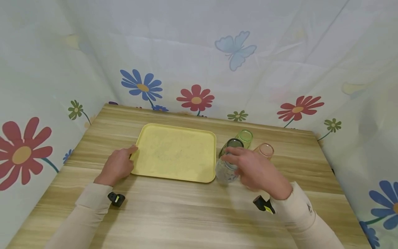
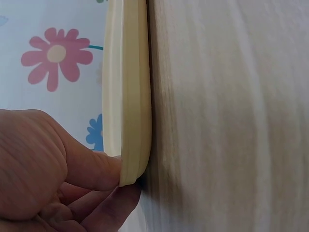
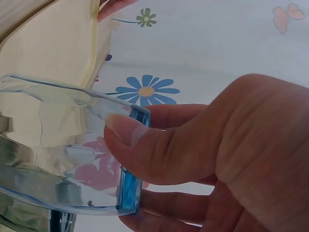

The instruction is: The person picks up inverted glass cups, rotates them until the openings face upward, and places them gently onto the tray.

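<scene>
A yellow tray [image 1: 175, 154] lies flat on the wooden table. My left hand [image 1: 116, 166] pinches its left rim, with the thumb on top of the tray's edge [image 2: 130, 96] and the fingers below. Right of the tray, my right hand [image 1: 256, 169] grips a clear, bluish drinking glass [image 1: 226, 173] from above. Thumb and fingers hold the glass around its thick blue base [image 3: 129, 191], which points up, mouth toward the table. Just behind it stands a dark grey glass [image 1: 234, 142], partly covered by the hand.
A green glass [image 1: 245, 136] stands behind the dark one, and a pink glass [image 1: 266, 150] is to the right, partly hidden by my right hand. Flower-printed sheets [image 1: 174, 52] enclose the wooden table [image 1: 174, 214] at the back and both sides.
</scene>
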Tool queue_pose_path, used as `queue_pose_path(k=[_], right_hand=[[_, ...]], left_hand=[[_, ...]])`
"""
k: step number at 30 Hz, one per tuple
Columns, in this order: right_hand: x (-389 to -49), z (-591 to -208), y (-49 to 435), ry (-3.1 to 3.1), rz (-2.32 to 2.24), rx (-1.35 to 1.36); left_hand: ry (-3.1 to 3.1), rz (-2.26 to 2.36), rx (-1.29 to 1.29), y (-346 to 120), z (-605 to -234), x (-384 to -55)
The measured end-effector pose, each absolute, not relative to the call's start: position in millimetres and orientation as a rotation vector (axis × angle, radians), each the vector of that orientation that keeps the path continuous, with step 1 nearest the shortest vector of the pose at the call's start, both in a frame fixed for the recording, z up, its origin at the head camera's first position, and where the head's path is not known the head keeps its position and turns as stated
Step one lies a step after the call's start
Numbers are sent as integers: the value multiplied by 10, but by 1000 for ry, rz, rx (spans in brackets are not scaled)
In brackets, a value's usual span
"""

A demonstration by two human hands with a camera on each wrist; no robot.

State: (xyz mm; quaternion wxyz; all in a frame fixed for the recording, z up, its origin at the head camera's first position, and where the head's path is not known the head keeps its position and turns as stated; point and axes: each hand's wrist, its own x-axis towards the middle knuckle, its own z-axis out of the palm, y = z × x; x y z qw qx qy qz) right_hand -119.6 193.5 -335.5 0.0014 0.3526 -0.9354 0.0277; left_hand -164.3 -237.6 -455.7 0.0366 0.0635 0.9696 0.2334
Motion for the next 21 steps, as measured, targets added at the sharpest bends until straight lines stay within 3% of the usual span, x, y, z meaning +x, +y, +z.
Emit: queue_pose_path(k=[21], right_hand=[[-1265,-3240,1803,-2920,68,1141]], left_hand=[[2942,784,206,-2418,-4576,-1650]])
